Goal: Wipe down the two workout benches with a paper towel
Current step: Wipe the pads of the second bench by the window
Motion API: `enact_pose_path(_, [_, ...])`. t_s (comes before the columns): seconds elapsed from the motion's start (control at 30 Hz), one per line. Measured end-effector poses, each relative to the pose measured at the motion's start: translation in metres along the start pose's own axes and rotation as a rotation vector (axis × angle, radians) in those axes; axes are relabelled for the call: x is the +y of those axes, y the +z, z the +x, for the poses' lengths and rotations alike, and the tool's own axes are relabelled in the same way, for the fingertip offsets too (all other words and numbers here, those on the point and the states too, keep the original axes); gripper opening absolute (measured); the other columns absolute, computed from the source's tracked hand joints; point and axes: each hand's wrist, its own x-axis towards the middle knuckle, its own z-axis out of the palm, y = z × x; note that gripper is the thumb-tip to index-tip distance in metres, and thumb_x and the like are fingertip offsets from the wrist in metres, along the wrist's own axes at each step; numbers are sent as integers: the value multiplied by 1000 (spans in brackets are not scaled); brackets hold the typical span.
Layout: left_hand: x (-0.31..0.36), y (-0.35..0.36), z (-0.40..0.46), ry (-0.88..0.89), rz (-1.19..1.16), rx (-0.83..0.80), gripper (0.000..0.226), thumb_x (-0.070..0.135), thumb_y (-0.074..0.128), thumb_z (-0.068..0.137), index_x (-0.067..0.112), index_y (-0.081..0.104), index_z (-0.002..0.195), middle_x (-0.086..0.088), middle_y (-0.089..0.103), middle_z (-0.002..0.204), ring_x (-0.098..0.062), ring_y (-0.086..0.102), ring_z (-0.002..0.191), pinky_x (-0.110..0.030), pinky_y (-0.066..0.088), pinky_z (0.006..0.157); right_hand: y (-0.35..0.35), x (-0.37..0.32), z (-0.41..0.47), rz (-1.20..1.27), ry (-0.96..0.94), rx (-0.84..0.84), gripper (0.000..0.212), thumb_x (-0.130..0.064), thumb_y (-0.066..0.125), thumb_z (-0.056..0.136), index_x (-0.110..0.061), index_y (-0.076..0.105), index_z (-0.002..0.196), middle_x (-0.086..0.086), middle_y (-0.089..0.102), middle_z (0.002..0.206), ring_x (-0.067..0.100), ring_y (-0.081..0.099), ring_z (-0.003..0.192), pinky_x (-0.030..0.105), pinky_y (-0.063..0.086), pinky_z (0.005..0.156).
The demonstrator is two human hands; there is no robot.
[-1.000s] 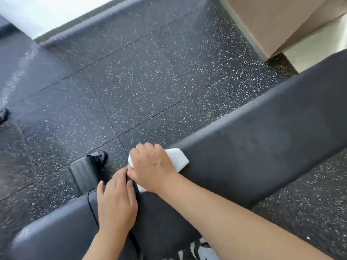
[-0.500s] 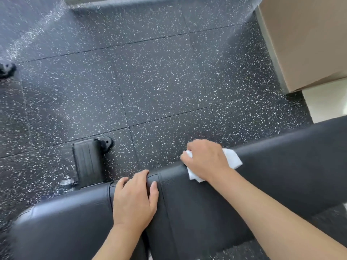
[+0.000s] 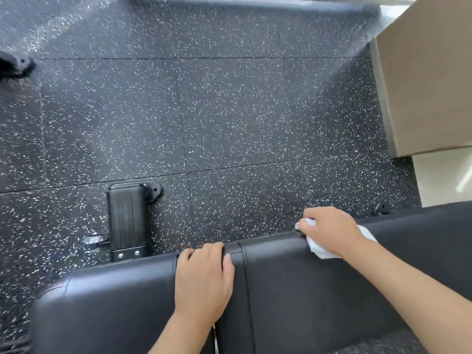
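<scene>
A black padded workout bench [image 3: 293, 284] runs across the bottom of the view, with a seam between its seat pad and back pad. My right hand [image 3: 329, 229] grips a crumpled white paper towel [image 3: 318, 247] and presses it on the bench's far edge, right of the seam. My left hand [image 3: 204, 279] lies flat on the pad at the seam, its fingertips curling over the far edge. Only this one bench is in view.
The bench's black foot with ribbed tread [image 3: 127, 215] sticks out on the speckled rubber floor [image 3: 229, 123]. A tan wooden box or cabinet [image 3: 429, 80] stands at the right. Another dark equipment foot [image 3: 15, 66] shows at the far left edge.
My right hand has slid the paper towel to the right along the bench's far edge, away from the left hand. My left hand stays at the seam. The view has tilted.
</scene>
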Motion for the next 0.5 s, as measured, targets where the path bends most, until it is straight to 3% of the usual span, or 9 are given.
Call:
enact_pose_path(0.13, [0, 3, 0, -10, -24, 20, 41, 37, 37, 100, 19, 73, 105, 7, 71, 92, -22, 68, 78, -45, 51, 89, 11, -26, -8, 17, -33, 59, 35, -47, 51, 91, -19, 48, 70, -6, 54, 65, 21, 55, 71, 37, 33, 60])
enact_pose_path(0.33, [-1, 4, 0, -12, -75, 27, 38, 36, 35, 100, 24, 71, 106, 12, 68, 91, -18, 67, 79, -42, 48, 86, 39, -136, -21, 92, -310, 60, 35, -48, 43, 90, -20, 41, 68, -4, 47, 65, 18, 47, 66, 37, 28, 62])
enact_pose_path(0.5, [17, 5, 5, -75, -93, 9, 46, 40, 32, 102, 21, 73, 113, 9, 73, 105, -19, 70, 92, -44, 49, 93, 31, -83, -9, 79, -298, 45, 37, -56, 46, 89, -22, 45, 73, -5, 51, 69, 20, 52, 72, 37, 31, 61])
